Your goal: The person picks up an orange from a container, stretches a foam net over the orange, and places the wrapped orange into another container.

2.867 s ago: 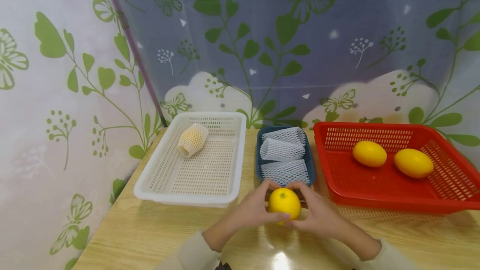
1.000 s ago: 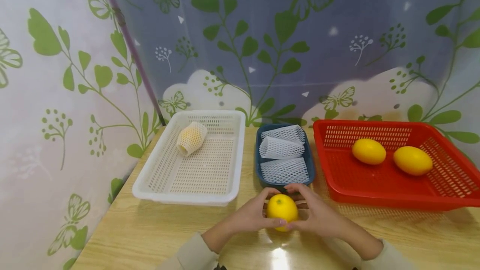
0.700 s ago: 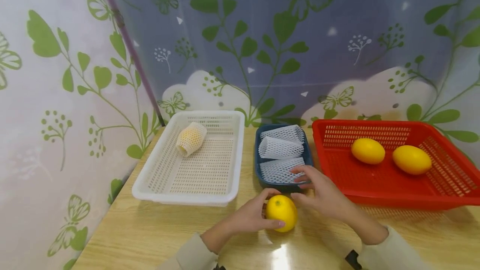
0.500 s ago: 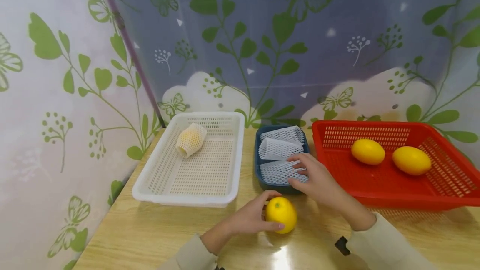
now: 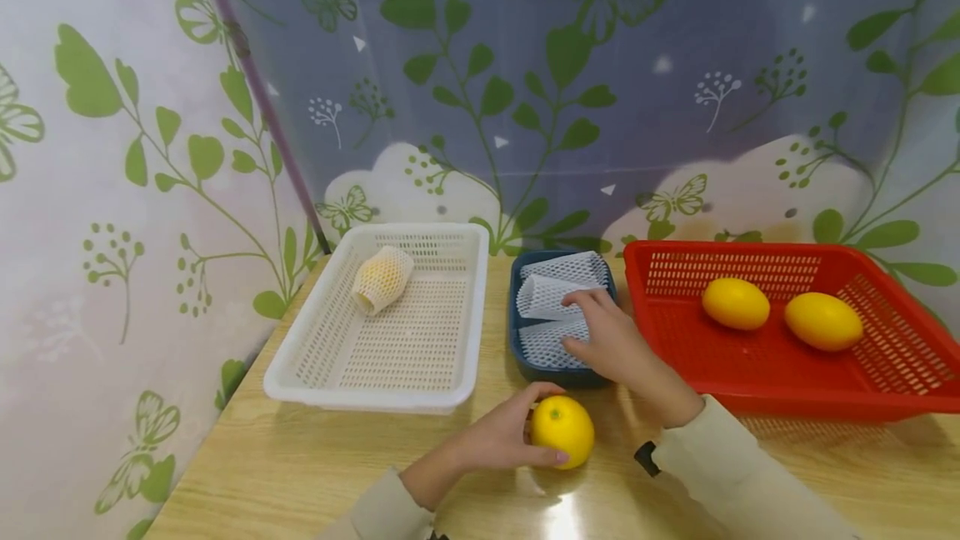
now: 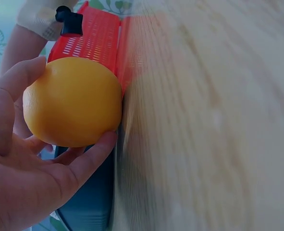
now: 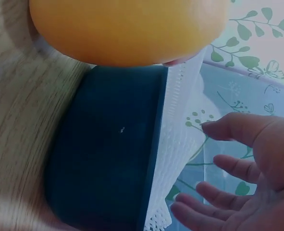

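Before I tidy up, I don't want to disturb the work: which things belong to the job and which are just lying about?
Likely the job:
yellow fruit in the left hand
foam nets in the blue tray, under the right hand
red basket with two more fruits
white basket with a netted fruit

Likely just surroundings:
patterned curtain
purplish pole

Three bare yellow fruits (image 5: 564, 432), one net-wrapped fruit (image 5: 384, 277), three loose nets (image 5: 542, 297) visible, three containers (image 5: 408, 352).
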